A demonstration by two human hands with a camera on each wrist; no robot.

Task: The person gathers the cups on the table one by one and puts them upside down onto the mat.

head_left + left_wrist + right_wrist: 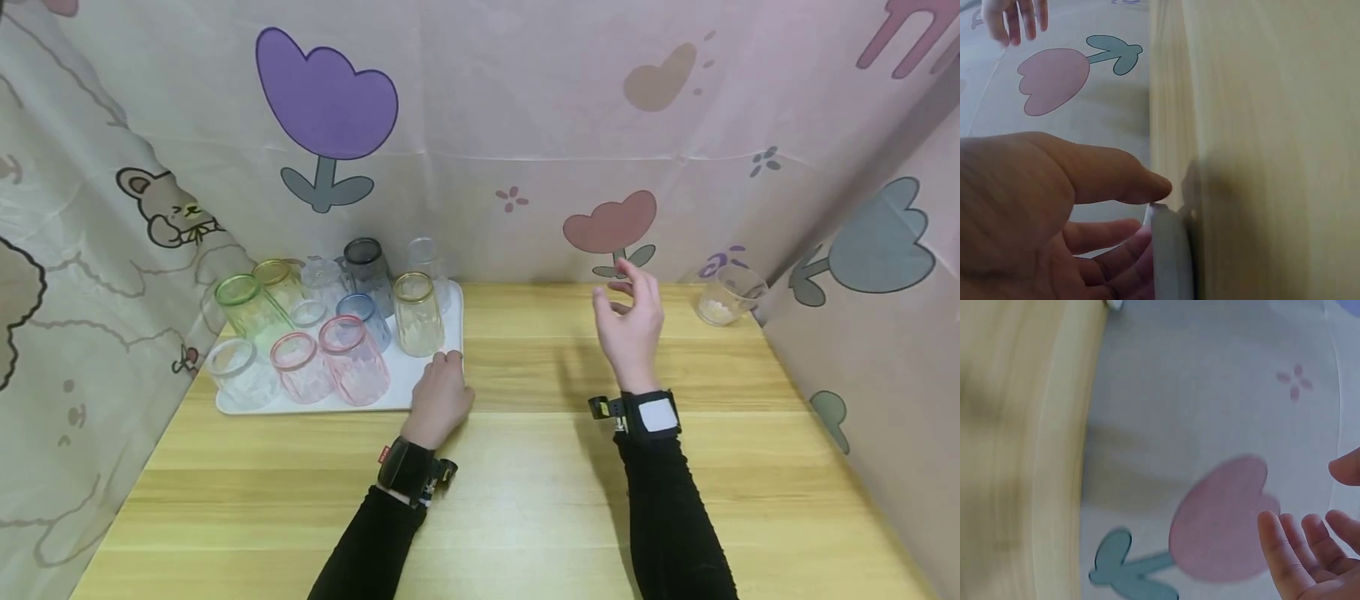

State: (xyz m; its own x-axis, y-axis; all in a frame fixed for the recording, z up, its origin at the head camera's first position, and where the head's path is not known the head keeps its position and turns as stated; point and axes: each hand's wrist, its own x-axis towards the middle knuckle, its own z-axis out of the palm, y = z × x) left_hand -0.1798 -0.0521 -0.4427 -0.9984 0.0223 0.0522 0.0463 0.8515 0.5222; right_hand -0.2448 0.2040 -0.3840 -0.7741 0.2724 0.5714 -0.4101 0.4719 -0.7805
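Observation:
My left hand [442,396] grips the near right corner of a white tray [397,392]. The left wrist view has its thumb [1141,184] at the tray's rim [1171,256], with the other fingers bent on the rim's far side. On the tray stand several glass cups, among them a green one [255,312], two pink ones, a blue one [367,321], a dark grey one [367,267] and a yellow-rimmed one [418,317]. Raised over the table's right half, my right hand [633,329] holds nothing, its fingers [1285,556] apart from the thumb and loosely bent.
A clear cup [729,296] with something white in its bottom stands at the table's back right corner. The wooden table [540,492] is bordered by a patterned curtain [480,108] behind and on both sides. The cups crowd closely together.

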